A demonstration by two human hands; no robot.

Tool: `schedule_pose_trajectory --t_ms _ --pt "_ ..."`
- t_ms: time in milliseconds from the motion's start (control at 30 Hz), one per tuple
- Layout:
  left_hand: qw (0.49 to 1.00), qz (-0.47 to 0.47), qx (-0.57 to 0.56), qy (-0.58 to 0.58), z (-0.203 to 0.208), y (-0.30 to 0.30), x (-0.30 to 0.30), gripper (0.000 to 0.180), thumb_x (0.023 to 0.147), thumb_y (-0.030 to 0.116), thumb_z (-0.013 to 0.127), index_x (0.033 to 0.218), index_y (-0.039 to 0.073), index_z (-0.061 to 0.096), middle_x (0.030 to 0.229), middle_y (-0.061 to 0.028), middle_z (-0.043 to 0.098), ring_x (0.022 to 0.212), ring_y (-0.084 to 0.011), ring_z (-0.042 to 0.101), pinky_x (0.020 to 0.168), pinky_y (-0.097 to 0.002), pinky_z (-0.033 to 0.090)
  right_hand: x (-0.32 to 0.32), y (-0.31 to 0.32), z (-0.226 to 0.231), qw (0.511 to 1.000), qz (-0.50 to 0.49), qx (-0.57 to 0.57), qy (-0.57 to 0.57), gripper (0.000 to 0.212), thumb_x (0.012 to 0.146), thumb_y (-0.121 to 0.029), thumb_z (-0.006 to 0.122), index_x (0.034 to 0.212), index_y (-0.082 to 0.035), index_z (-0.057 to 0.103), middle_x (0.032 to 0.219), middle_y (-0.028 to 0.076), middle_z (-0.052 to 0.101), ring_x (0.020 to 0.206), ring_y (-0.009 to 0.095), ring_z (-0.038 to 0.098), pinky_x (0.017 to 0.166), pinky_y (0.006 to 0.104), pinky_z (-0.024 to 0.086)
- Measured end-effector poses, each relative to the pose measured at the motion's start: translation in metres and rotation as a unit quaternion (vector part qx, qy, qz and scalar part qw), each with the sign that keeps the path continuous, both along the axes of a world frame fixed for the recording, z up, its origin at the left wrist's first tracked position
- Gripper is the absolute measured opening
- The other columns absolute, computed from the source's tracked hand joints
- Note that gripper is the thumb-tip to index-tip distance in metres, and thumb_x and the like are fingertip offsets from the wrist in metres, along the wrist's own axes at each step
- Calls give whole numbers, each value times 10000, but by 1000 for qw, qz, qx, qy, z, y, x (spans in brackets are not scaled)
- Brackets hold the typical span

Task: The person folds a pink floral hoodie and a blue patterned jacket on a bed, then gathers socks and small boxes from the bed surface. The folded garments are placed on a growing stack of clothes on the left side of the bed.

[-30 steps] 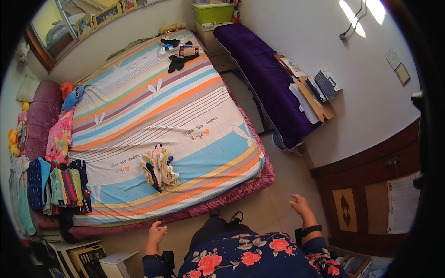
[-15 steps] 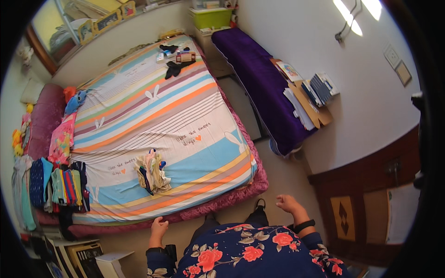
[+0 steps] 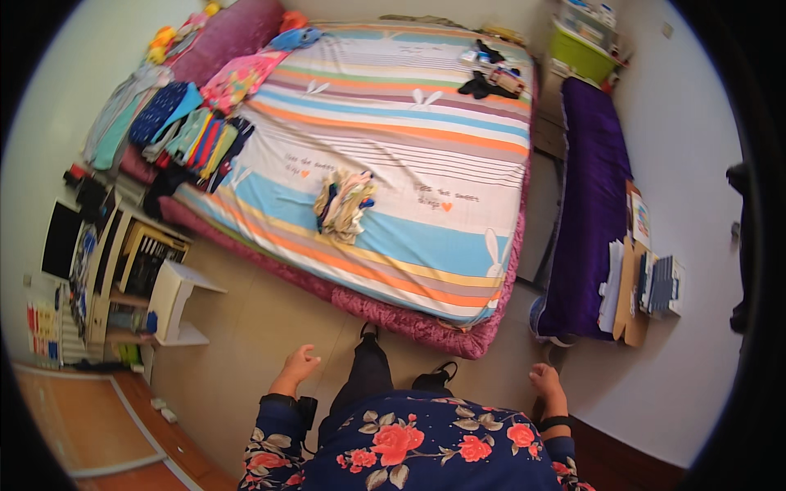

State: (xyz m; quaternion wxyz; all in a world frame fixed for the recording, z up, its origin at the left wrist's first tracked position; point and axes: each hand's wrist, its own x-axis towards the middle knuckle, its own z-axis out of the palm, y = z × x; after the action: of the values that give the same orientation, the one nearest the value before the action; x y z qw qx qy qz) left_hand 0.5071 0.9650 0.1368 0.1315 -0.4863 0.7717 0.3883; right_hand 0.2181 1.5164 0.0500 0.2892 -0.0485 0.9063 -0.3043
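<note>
My left hand (image 3: 300, 362) hangs in front of my body above the tiled floor, short of the bed's near edge. Its fingers are loosely bent and apart, with nothing in them. On the other side, my right hand (image 3: 544, 380) is held near the foot of the purple-covered bench, empty, its fingers slightly curled. Neither hand touches anything. Ahead lies a bed with a striped sheet (image 3: 393, 147). A bunched pile of beige and dark clothes (image 3: 344, 206) rests on it. Folded clothes (image 3: 196, 143) are stacked in a row at the bed's left side.
A purple-covered bench (image 3: 585, 164) along the right wall bears papers and books (image 3: 659, 282). Black clothing and small packages (image 3: 495, 78) lie at the bed's far right. A white stool (image 3: 172, 307) and a shelf unit (image 3: 123, 254) stand left. A green bin (image 3: 581, 51) is in the far corner.
My view has swung to the left, so the bed and bench appear farther right and the shelf and stool show more fully. Both hands remain empty, and my feet have shifted.
</note>
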Motion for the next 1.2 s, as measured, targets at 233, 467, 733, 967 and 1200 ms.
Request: schedule_pose_trajectory --t_ms 233,467,733,967,1200 --pt "997 52 -13 -56 -6 -18 65 513 719 291 654 1165 85 508 923 -131 624 875 -240 596 777 -347 468 -51 -161 48 990 97 -98 14 324 725 -144 612 1010 7 583 778 146 633 733 239 621 667 314 484" --pt "998 62 9 -6 -11 -86 94 495 715 296 656 1136 73 521 934 -138 623 868 -245 600 762 -345 469 -36 -318 72 974 223 -27 30 362 716 -136 599 1031 38 563 748 127 627 665 182 609 610 298 478" --pt "993 99 -66 27 12 -194 119 473 728 268 648 1120 39 516 896 -154 620 827 -260 603 728 -358 473 -21 -482 92 958 269 -97 -30 374 719 -139 608 1051 28 564 796 154 640 744 228 623 667 315 486" --pt "995 86 -14 53 21 -200 84 470 737 281 635 1127 49 512 906 -158 616 840 -272 599 736 -357 469 -49 -522 97 957 278 -69 -41 383 737 -135 605 1074 39 548 775 125 642 678 179 614 620 293 487" --pt "993 117 -5 -15 30 -218 84 473 731 300 631 1136 86 511 959 -124 622 907 -281 585 793 -365 453 -81 -534 90 959 265 -47 -85 378 737 -125 603 1071 44 547 729 95 630 609 139 586 577 269 475"
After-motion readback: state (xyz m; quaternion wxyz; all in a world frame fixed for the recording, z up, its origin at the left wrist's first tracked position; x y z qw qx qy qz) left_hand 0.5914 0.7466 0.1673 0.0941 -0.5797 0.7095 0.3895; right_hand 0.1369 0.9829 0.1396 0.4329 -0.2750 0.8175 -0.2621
